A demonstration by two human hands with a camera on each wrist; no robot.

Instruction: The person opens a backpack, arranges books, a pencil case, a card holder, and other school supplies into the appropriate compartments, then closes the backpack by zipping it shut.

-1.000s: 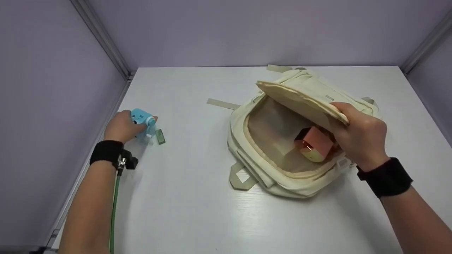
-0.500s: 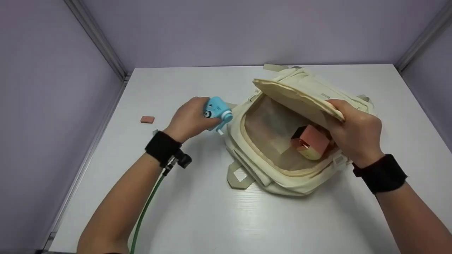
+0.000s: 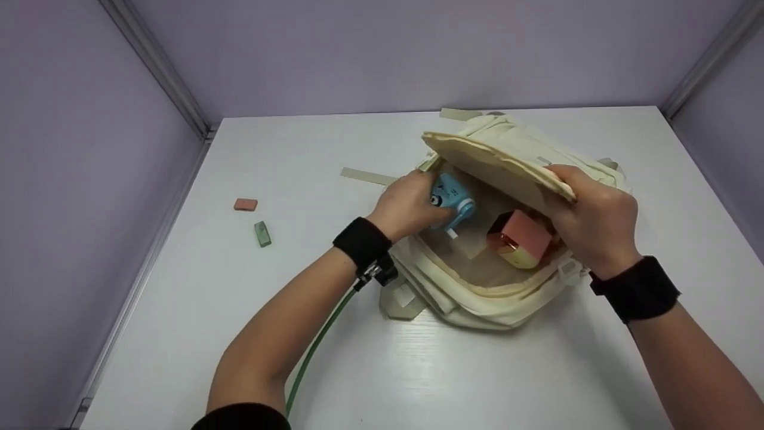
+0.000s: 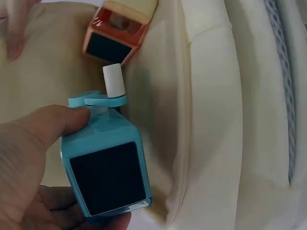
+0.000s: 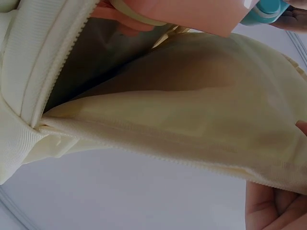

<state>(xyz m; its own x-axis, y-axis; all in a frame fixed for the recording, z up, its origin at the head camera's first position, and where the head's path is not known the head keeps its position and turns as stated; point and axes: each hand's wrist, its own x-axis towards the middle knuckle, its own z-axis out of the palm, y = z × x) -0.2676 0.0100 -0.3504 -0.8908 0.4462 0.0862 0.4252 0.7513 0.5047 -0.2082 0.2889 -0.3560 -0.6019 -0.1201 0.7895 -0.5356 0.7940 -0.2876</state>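
My left hand [image 3: 409,206] grips a light-blue crank pencil sharpener [image 3: 452,194] over the open mouth of a cream backpack [image 3: 471,304]. In the left wrist view the sharpener [image 4: 106,163] shows a dark panel and a crank with a white knob, the thumb lying against its top. My right hand [image 3: 597,221] pinches the edge of the backpack's flap [image 3: 507,170] and holds it raised; in the right wrist view its fingers [image 5: 268,203] are at the zipped edge. A pink boxy thing [image 3: 522,239] with a shiny orange part lies inside the backpack, to the right of the sharpener.
A small pink block [image 3: 245,204] and a small green block [image 3: 262,233], eraser-like, lie on the white table [image 3: 286,149] at the left. A grey strap [image 3: 365,175] sticks out from the backpack's left side. A green cable [image 3: 316,349] trails from my left wrist.
My left hand has lifted the blue pencil sharpener from the table's left side and carried it right to the backpack, uncovering the pink block. My right hand still holds the flap up.
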